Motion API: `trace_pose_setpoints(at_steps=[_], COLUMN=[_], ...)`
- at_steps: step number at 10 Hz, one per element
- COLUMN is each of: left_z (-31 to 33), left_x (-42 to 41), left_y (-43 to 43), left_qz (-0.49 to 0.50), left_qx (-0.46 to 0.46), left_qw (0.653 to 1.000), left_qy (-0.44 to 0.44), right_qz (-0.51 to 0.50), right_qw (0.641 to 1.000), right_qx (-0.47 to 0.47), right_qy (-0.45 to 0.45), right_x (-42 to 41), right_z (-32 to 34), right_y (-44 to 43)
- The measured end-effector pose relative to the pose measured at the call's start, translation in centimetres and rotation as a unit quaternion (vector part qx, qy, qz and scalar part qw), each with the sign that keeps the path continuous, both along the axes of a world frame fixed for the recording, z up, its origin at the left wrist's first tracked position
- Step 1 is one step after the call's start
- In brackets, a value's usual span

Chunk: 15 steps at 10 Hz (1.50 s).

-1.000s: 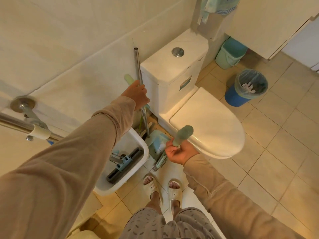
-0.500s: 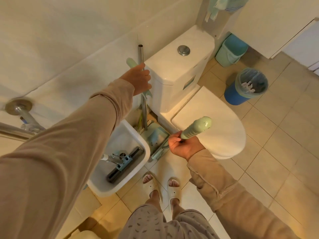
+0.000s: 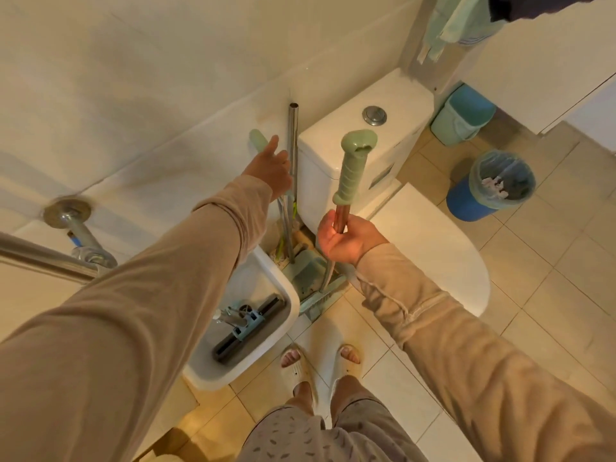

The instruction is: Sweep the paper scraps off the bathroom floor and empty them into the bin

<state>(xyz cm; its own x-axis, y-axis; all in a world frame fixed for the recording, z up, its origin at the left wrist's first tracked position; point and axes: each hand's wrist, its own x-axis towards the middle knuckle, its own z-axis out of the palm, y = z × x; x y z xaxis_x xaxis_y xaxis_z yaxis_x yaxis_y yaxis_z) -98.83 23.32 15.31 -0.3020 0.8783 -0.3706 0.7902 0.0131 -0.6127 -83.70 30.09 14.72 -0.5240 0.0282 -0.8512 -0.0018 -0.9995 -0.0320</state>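
Gripping the metal shaft just below a green ribbed handle (image 3: 354, 161), the right hand (image 3: 346, 240) is curled around the broom, which stands upright in the green dustpan (image 3: 308, 275) beside the toilet (image 3: 366, 141). The left hand (image 3: 271, 168) reaches, fingers loosely spread, touching another green handle (image 3: 258, 139). A blue bin (image 3: 466, 203) stands near, across the floor (image 3: 550, 295).

A green-handled broom (image 3: 352, 168) is held upright beside the toilet, its head low against a green dustpan (image 3: 308, 273) on the floor. A blue bin (image 3: 466, 203), plastic-lined, holds paper scraps (image 3: 495, 188).
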Motion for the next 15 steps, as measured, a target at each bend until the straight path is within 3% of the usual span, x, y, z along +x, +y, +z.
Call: trace_pose_setpoints(at_steps=[2,4,6,9,12,14,15], left_z=[-0.7,-2.1,-2.1,-2.9,-3.1,-2.7,-3.3], left_x=[-0.1,0.6,-0.2,0.2,1.0,1.7,4.0], left_y=[-0.2,-0.6,0.5,0.5,0.5,0.3,-1.2], left_qz=[0.039,0.054,0.229,0.276,0.296,0.292,0.289], left_qx=[0.029,0.136,0.193,0.315,0.310,0.284,0.322], left_qw=[0.998,0.989,0.951,0.891,0.889,0.900,0.884], left_qy=[-0.033,0.007,-0.072,-0.173,-0.162,-0.156,-0.176], right_qz=[-0.058,-0.027,-0.013,-0.030,0.040,0.105,0.129], right_qw=[0.998,0.999,0.999,0.996,0.999,0.993,0.981], right_qx=[-0.038,-0.024,-0.049,-0.082,0.006,0.062,0.140], right_qy=[-0.001,0.000,0.006,0.035,0.014,0.006,-0.031], right_x=[-4.5,-8.7,-11.9,-15.0,-15.6,-11.4,-6.9], right_z=[0.8,-0.9,-1.3,-2.0,-1.9,-1.6,-2.1], right_y=[2.4,3.7,6.4,8.0,9.9,10.1,8.9])
